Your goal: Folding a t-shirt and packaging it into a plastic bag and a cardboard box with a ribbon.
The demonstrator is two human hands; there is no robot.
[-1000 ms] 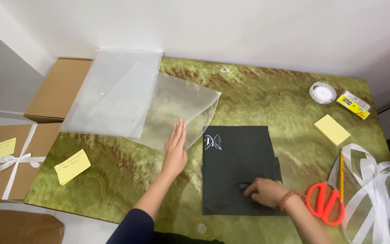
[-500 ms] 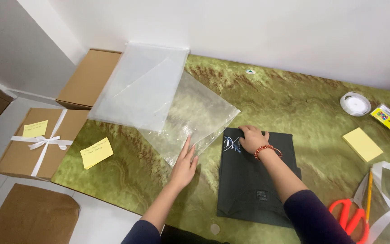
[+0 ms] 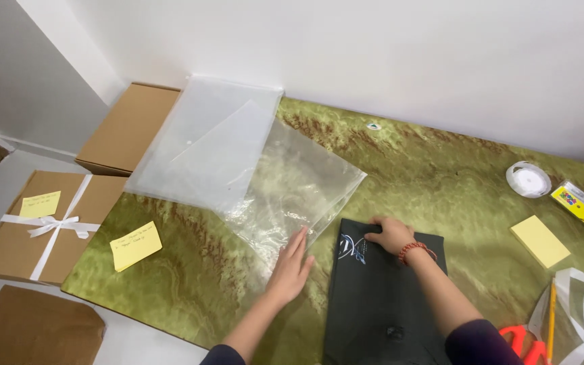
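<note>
A counter (image 3: 454, 182) covered in a mottled green and brown marbled sheet fills most of the view and carries nearly everything here. On its far left corner lies a large frosted translucent plastic envelope folder (image 3: 204, 145), overhanging the counter edge, and partly under its near corner spreads a clear crinkled plastic bag (image 3: 299, 189), flat on the surface. Just right of the bag, at the near edge, sits a folded black garment with a small white and blue emblem (image 3: 380, 304) at its top left corner. The left hand (image 3: 290, 267) lies flat with fingers stretched out, pressing the near corner of the clear bag and gripping nothing. The right hand (image 3: 392, 235), with a red bead bracelet on its wrist, rests palm down on the top edge of the black garment, fingers loosely spread beside the emblem, not closed around anything. Off the counter to the left stand a plain brown cardboard box (image 3: 130, 125) and a brown cardboard box tied with white ribbon (image 3: 52, 226). Smaller things on the counter: a yellow sticky-note pad (image 3: 539, 240) at right, a yellow paper note (image 3: 135, 245) at left, and a roll of clear tape (image 3: 528, 179).
</note>
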